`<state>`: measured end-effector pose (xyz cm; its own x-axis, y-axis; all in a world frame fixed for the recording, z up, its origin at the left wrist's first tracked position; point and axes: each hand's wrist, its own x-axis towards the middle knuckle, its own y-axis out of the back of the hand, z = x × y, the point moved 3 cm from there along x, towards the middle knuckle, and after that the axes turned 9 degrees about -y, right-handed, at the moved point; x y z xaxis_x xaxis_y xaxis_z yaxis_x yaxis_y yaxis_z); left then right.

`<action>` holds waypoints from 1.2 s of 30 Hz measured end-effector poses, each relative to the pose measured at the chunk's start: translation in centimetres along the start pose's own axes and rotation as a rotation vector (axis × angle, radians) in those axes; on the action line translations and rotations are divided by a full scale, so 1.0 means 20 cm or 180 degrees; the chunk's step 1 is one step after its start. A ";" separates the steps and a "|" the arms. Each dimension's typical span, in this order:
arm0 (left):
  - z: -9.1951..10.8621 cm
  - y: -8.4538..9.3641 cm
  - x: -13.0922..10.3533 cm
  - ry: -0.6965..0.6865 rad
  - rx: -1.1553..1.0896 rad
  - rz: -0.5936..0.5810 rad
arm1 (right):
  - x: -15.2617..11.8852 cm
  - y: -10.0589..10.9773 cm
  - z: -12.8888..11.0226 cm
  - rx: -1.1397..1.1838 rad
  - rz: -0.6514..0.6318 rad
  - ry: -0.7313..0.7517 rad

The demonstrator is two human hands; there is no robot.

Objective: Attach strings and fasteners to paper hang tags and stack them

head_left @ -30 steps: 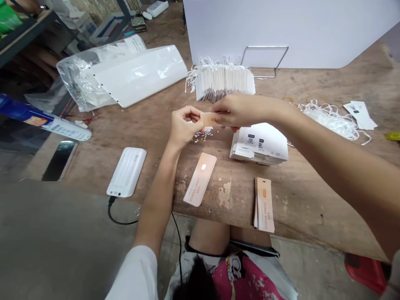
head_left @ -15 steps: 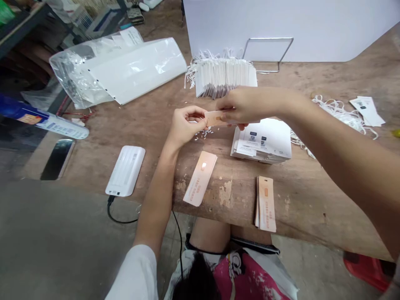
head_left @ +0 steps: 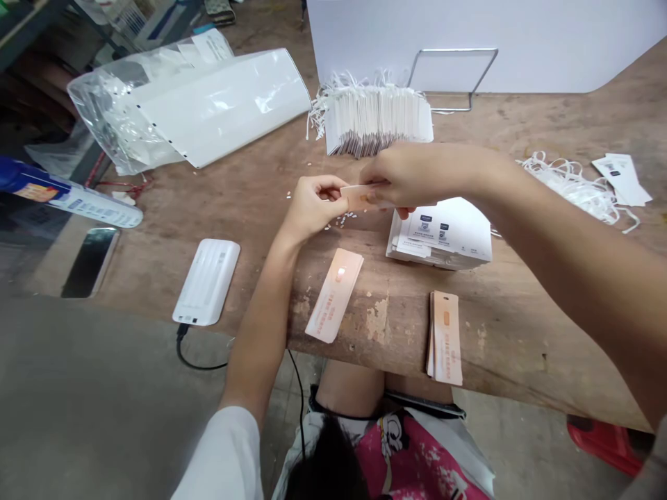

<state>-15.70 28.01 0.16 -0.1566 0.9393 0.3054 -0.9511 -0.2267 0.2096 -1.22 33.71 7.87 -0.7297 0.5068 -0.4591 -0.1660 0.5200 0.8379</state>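
Note:
Between my hands, above the table, is an orange card tag [head_left: 356, 197] held lengthwise. My left hand [head_left: 314, 208] pinches its left end between thumb and fingers. My right hand [head_left: 392, 179] grips it from the other side, covering much of it. Small white bits [head_left: 344, 221] lie on the wood just below. Nearer me rest two piles of similar orange tags: one pile [head_left: 334, 295] in front of my left hand, another [head_left: 445, 338] by the table edge on the right. A stack of white printed cards [head_left: 453, 229] sits under my right wrist.
Behind my hands stands a row of white tags with strings [head_left: 378, 118], beside a wire stand [head_left: 472, 76]. Loose white strings [head_left: 567, 184] lie right. At left are plastic packaging [head_left: 219, 104], a power bank [head_left: 207, 281] with a cable, a phone [head_left: 90, 262] and a spray can [head_left: 78, 198].
The view has shifted slightly. Both hands keep hold of the orange tag in nearly the same place, and a few small white bits now show to the left of my left hand.

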 end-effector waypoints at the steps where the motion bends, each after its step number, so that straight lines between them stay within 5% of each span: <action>1: -0.01 0.01 0.00 0.0061 -0.0183 -0.0080 | 0.00 0.00 0.00 -0.0046 0.0046 -0.0025; 10: -0.02 0.00 -0.03 0.0408 -0.0623 -0.0210 | 0.02 -0.02 0.05 0.0016 0.0059 -0.0038; 20: -0.01 -0.04 -0.02 0.0174 0.0894 0.0517 | 0.05 -0.04 -0.03 -0.0511 0.0486 -0.0369; 24: -0.03 -0.02 -0.02 0.0353 0.0259 0.0209 | 0.05 -0.04 -0.01 -0.0161 0.0145 -0.0377; 36: -0.10 0.04 -0.05 0.0977 -0.0959 -0.0110 | 0.06 -0.04 0.04 0.0331 0.0111 -0.0032</action>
<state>-16.87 27.40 -1.76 -0.1521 0.9884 0.0028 -0.9853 -0.1514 -0.0797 -1.47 34.42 6.39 -0.7270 0.5324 -0.4335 -0.0704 0.5703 0.8184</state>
